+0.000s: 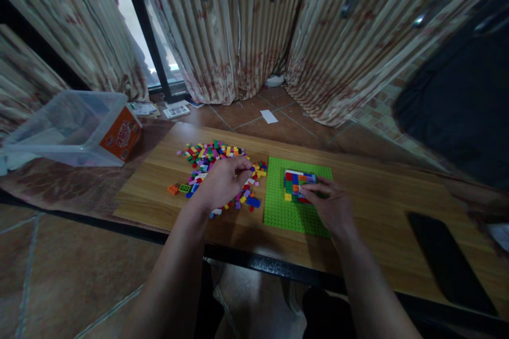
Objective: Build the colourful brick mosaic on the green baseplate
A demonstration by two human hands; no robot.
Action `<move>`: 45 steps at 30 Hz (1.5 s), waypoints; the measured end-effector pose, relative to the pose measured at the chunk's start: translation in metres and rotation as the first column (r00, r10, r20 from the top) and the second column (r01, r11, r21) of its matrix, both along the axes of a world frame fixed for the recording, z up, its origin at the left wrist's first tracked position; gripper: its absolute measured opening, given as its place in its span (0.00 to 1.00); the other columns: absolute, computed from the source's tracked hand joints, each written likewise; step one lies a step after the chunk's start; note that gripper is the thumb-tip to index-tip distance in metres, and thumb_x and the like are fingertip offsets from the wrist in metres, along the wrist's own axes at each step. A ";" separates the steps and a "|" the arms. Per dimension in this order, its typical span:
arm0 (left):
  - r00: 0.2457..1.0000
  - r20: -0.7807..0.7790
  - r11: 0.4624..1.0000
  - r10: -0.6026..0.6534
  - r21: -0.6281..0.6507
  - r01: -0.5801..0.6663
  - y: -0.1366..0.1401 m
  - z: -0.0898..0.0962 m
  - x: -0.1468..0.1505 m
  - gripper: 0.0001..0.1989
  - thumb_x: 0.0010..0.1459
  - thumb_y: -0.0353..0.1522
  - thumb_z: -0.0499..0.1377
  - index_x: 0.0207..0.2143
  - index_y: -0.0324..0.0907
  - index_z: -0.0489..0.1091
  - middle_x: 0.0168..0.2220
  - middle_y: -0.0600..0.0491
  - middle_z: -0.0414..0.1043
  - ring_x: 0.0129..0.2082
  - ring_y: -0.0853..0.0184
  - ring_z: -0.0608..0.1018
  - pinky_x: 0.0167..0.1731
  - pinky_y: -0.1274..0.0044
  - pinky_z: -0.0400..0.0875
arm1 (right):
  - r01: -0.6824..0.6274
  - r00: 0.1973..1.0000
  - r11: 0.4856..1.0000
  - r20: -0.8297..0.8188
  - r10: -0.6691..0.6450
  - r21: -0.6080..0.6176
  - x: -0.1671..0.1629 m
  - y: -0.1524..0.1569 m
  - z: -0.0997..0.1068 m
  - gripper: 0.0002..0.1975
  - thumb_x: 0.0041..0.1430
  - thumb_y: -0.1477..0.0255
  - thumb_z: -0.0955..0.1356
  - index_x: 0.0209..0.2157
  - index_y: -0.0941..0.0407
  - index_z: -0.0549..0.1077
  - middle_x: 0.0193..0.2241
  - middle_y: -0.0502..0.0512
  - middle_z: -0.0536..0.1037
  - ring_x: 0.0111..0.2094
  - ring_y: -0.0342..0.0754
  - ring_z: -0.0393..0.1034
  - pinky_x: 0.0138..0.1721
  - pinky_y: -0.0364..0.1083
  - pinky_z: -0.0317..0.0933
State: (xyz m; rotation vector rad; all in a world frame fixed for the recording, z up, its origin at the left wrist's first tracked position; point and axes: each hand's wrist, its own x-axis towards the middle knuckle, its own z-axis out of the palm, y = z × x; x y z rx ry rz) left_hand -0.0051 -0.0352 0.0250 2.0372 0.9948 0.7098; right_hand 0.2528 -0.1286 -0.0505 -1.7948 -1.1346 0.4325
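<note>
The left hand (pixel 226 180) hangs over the pile (pixel 214 154) of loose bricks, thumb and forefinger curled near each other at its right side. The right hand (pixel 333 202) lies over the right side of the build (pixel 295 180), a compact patch of mixed colours, its fingers reaching onto the bricks. The build sits on the upper middle of the green plate (pixel 278 217), which lies flat on the table (pixel 374 222) just beside the pile. At this scale one cannot tell whether either hand pinches a brick or has its fingers empty.

Good handling here is a matter of small grips. A brick lifted from the pile is best taken by its two long sides, top studs left free, so that a fingertip can press straight down on it. Over the build, the right hand does well to square each brick to its neighbours before pushing, since a tilted one may seat on one edge only. Steadying the plate's near edge would help against sliding. Bricks strayed from the pile, such as the orange brick (pixel 173 189) at its left, probably call for a longer reach.
</note>
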 end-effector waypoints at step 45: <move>0.987 -0.039 0.988 -0.157 -0.008 0.156 -0.016 -0.009 0.033 0.06 0.57 0.28 0.55 0.29 0.39 0.71 0.24 0.57 0.68 0.26 0.71 0.70 0.28 0.79 0.61 | -0.167 0.984 0.958 0.108 0.145 0.232 -0.053 0.000 0.031 0.10 0.60 0.64 0.67 0.39 0.50 0.78 0.42 0.55 0.79 0.46 0.51 0.71 0.51 0.54 0.61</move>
